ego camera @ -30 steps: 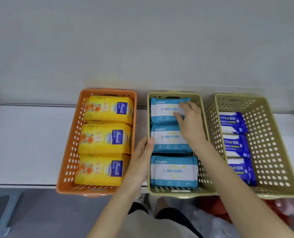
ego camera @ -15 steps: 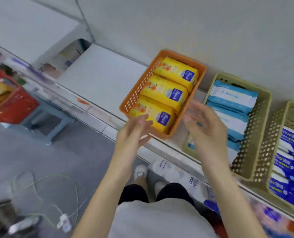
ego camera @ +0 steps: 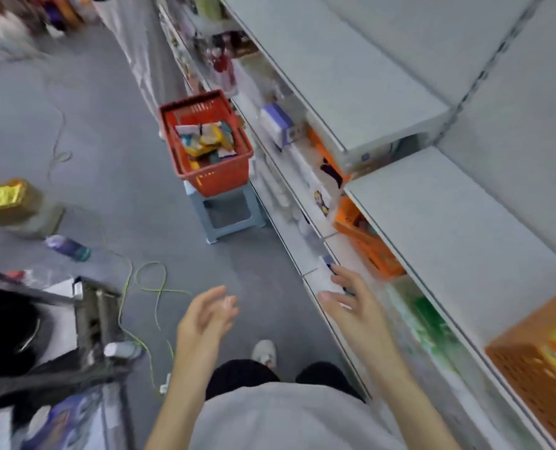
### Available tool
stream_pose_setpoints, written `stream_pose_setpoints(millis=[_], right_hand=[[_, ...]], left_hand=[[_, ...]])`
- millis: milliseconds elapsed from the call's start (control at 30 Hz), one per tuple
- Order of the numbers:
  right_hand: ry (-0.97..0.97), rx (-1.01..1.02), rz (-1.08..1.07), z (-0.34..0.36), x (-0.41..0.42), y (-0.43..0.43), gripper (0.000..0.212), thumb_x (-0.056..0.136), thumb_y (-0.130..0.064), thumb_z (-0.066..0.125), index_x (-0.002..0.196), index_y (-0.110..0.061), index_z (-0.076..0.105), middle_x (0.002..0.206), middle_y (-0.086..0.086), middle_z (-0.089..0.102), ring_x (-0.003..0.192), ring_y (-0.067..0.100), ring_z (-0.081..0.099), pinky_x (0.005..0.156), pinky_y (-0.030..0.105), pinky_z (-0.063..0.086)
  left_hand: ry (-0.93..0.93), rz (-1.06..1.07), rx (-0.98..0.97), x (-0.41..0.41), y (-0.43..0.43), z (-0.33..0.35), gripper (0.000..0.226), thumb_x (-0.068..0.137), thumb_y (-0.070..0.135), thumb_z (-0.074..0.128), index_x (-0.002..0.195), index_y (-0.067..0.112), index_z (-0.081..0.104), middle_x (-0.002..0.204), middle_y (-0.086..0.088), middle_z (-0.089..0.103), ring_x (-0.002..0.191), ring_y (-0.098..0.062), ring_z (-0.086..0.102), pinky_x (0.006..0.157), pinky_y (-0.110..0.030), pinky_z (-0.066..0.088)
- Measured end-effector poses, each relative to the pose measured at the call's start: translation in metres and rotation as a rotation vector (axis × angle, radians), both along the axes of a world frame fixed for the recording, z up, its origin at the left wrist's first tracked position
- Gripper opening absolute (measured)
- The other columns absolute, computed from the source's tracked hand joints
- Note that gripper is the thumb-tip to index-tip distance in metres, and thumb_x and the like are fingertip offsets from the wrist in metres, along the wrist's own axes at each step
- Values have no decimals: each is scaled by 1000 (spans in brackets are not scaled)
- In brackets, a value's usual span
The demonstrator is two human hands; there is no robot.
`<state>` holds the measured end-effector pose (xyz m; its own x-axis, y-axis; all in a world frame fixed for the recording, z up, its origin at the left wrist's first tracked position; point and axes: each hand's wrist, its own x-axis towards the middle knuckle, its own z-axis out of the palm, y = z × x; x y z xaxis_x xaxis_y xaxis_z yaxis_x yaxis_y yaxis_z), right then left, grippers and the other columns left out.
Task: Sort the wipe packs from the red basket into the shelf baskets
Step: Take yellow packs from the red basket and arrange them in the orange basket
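Both my hands hang empty over the aisle floor, left hand [ego camera: 206, 315] and right hand [ego camera: 351, 306], fingers spread loose, blurred. The red basket [ego camera: 215, 177] sits on a stool [ego camera: 228, 212] at twelve o'clock, its packs [ego camera: 205, 139] a smeared jumble. At four o'clock an orange basket [ego camera: 529, 384] is cut off by the frame edge.

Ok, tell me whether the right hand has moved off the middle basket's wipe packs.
Yes. The right hand is empty, out past the shelf edge, over the aisle.
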<state>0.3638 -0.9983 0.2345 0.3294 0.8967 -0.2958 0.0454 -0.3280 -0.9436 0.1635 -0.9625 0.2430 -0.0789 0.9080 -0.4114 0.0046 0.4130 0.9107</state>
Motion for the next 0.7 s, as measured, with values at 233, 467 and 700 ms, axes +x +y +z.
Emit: stream_pose_setpoints(millis=[233,467,700], right_hand=[[-35,47,50,23,-57,152,36,87,-16,65,118,-31,55,120,-11,55,88,-11,60,77,10,47],[-50,-118,128,-15,-77,279,35,88,-17,64,113,-36,52,117,-8,56,83,-18,57,72,10,43],[13,-309,191,-79,-72,468,32,89,-14,63,117,-28,56,117,-4,58,84,-10,60,74,11,45]], left_hand=[[23,81,42,-81,135,28,19,94,15,53,110,16,62,101,-3,72,91,-12,70,79,-20,56],[-15,151,-122,-89,243,-11,35,73,33,66,105,19,64,94,2,74,93,-16,69,82,-29,53],[-19,282,-344,-76,406,-75,32,68,31,66,97,20,63,102,-10,68,87,-18,65,70,-27,48]])
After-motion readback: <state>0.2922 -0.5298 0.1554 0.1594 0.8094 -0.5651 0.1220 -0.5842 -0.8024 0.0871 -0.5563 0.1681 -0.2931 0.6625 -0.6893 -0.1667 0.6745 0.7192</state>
